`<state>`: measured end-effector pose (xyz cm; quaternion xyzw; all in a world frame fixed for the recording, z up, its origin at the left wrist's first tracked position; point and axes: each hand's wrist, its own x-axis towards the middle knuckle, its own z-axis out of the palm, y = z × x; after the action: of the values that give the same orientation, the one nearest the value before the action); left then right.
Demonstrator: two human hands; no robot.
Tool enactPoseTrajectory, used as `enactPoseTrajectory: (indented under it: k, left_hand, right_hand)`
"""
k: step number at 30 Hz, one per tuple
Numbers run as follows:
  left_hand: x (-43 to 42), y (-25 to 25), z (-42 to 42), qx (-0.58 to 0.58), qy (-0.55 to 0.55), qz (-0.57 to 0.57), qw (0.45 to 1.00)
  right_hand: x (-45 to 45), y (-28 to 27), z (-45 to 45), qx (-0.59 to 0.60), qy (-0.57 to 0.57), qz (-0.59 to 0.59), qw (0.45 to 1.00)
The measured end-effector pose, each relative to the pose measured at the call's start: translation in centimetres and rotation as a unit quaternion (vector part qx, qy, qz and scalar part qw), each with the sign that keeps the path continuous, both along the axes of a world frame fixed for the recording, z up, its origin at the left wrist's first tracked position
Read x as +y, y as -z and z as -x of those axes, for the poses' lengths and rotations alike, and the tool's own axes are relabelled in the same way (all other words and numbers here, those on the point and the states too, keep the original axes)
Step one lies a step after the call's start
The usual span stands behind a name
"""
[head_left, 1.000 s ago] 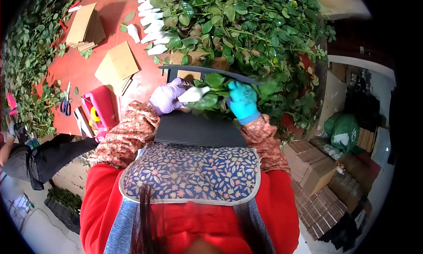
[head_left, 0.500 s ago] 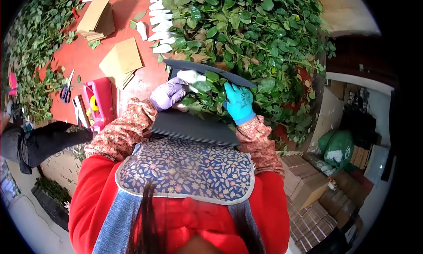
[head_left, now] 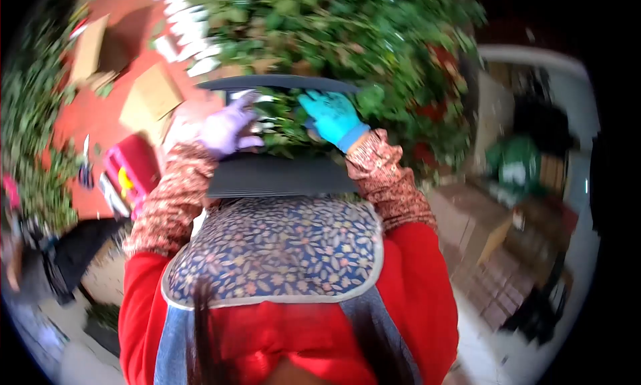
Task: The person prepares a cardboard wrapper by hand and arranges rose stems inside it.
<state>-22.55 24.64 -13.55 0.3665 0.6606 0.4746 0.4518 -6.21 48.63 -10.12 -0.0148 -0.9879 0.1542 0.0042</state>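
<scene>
A black box (head_left: 280,177) lies unfolded in front of my apron, its far flap (head_left: 280,83) raised. Leafy stems (head_left: 284,121) with white-wrapped ends lie inside it. My left hand (head_left: 227,128), in a lilac glove, is at the box's left side by the white ends, thumb and fingers apart. My right hand (head_left: 332,116), in a turquoise glove, is curled at the right edge of the leaves; its thumb is mostly hidden and motion blurs the fingers.
A thick heap of leafy stems (head_left: 347,31) covers the red table behind the box. White-wrapped ends (head_left: 190,28), cardboard pieces (head_left: 150,101), scissors (head_left: 85,168) and a pink holder (head_left: 133,161) lie left. Cardboard boxes (head_left: 467,218) stand at right.
My left hand has loosened from the white-wrapped end and its fingers have spread. The box and both hands appear shifted left as the view turned, and the picture is now blurred.
</scene>
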Motion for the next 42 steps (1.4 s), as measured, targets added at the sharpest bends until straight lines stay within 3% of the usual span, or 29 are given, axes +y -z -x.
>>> enactPoseTrajectory:
  k: [1, 2, 3, 4, 5, 6, 9, 11, 13, 15, 16, 17, 18, 20, 23, 25, 26, 28, 29, 30, 31, 34, 35, 37, 38, 39, 40, 41, 42]
  left_hand:
    - [0.7, -1.2, 0.1, 0.092, 0.046, 0.048, 0.993]
    - [1.4, -4.7, 0.0, 0.316, 0.130, 0.093, 0.935]
    - [1.1, -3.4, -0.1, 0.321, 0.117, 0.042, 0.939]
    - [0.9, -2.1, -0.1, 0.325, 0.097, -0.007, 0.941]
    - [1.3, -2.7, -0.7, 0.323, 0.099, 0.005, 0.941]
    - [1.6, -3.7, -0.8, 0.322, 0.097, 0.019, 0.941]
    - [1.8, -3.9, -0.9, 0.351, 0.119, 0.051, 0.927]
    - [1.7, -3.0, -0.7, 0.381, 0.120, 0.048, 0.916]
    - [1.8, -2.8, -0.6, 0.358, 0.113, 0.034, 0.926]
    - [1.2, -1.1, -0.5, 0.362, 0.108, -0.018, 0.926]
    - [1.0, -0.5, -0.3, 0.357, 0.100, -0.058, 0.927]
    - [0.9, 0.0, -0.1, 0.356, 0.109, -0.050, 0.927]
    - [0.9, 0.3, 0.0, 0.355, 0.118, -0.041, 0.926]
    - [1.4, 0.2, -0.2, 0.412, 0.117, -0.022, 0.903]
    - [2.1, -1.8, -0.7, 0.362, 0.122, 0.031, 0.924]
    - [2.3, -1.5, -0.6, 0.382, 0.126, 0.025, 0.915]
    - [2.4, -1.7, -0.7, 0.341, 0.120, 0.058, 0.930]
    - [2.6, -1.1, -0.5, 0.332, 0.122, 0.073, 0.932]
    - [2.5, -0.9, -0.5, 0.317, 0.115, 0.065, 0.939]
    - [2.5, -1.0, -0.6, 0.318, 0.114, 0.062, 0.939]
    - [2.6, -1.2, -0.5, 0.313, 0.120, 0.072, 0.939]
    - [2.7, -2.2, -0.7, 0.374, 0.135, 0.044, 0.916]
    - [2.6, -1.1, -0.9, 0.133, 0.039, 0.070, 0.988]
    - [1.9, -0.6, -0.6, -0.108, -0.106, 0.077, 0.986]
    - [1.7, -1.3, -0.4, 0.044, -0.043, 0.065, 0.996]
    - [1.7, -2.0, -0.5, 0.191, 0.024, 0.061, 0.979]
    - [1.9, -2.5, -0.5, 0.330, 0.095, 0.063, 0.937]
    - [2.1, -2.8, -0.4, 0.395, 0.115, 0.056, 0.910]
    - [2.4, -4.3, -0.7, 0.368, 0.122, 0.102, 0.916]
  right_hand:
    - [-0.4, -2.7, -0.9, 0.068, -0.004, -0.001, 0.998]
    - [-0.5, -5.8, -1.9, 0.137, -0.011, -0.009, 0.991]
    - [-0.8, -8.5, -4.3, 0.096, 0.073, 0.050, 0.991]
    - [-1.4, -8.6, -7.7, 0.180, 0.172, 0.212, 0.945]
    - [-2.6, -7.5, -11.1, 0.202, 0.338, 0.384, 0.835]
    - [-3.9, -5.5, -14.3, 0.221, 0.474, 0.533, 0.666]
    - [-5.7, -0.8, -22.0, 0.212, 0.614, 0.640, 0.410]
    - [-7.1, 3.2, -25.3, 0.116, 0.580, 0.416, 0.691]
    - [-6.9, 5.6, -25.6, 0.131, 0.545, 0.327, 0.761]
    - [-7.3, 7.1, -25.3, 0.168, 0.583, 0.195, 0.770]
    - [-7.0, 9.1, -25.7, 0.174, 0.571, 0.189, 0.780]
    - [-6.8, 10.8, -25.9, 0.242, 0.697, 0.438, 0.513]
    - [-6.3, 12.1, -26.2, 0.282, 0.708, 0.623, 0.173]
    - [-5.4, 12.4, -27.0, 0.286, 0.731, 0.612, 0.095]
    - [-2.3, 14.8, -28.0, 0.405, 0.680, 0.597, 0.134]
    - [0.1, 10.6, -27.0, 0.433, 0.698, 0.525, 0.225]
    - [1.0, 9.4, -27.0, 0.441, 0.694, 0.523, 0.223]
    - [4.1, 8.4, -27.3, 0.289, 0.754, 0.502, 0.310]
    - [6.2, 10.4, -27.4, 0.216, 0.786, 0.459, 0.354]
    - [7.1, 12.4, -27.3, 0.219, 0.785, 0.458, 0.355]
    - [7.8, 12.5, -25.6, 0.208, 0.760, 0.418, 0.451]
    - [9.3, 10.2, -21.1, 0.264, 0.669, 0.457, 0.524]
    - [10.4, 10.0, -20.1, 0.274, 0.646, 0.437, 0.563]
    - [12.7, 10.3, -17.9, 0.292, 0.583, 0.406, 0.640]
    - [13.9, 10.5, -16.9, 0.306, 0.548, 0.388, 0.675]
    - [14.9, 11.5, -16.9, 0.325, 0.515, 0.514, 0.604]
    - [14.7, 11.0, -16.5, 0.298, 0.531, 0.561, 0.561]
    - [14.6, 10.5, -16.1, 0.271, 0.548, 0.603, 0.513]
    - [13.4, 8.4, -15.8, 0.209, 0.616, 0.569, 0.503]
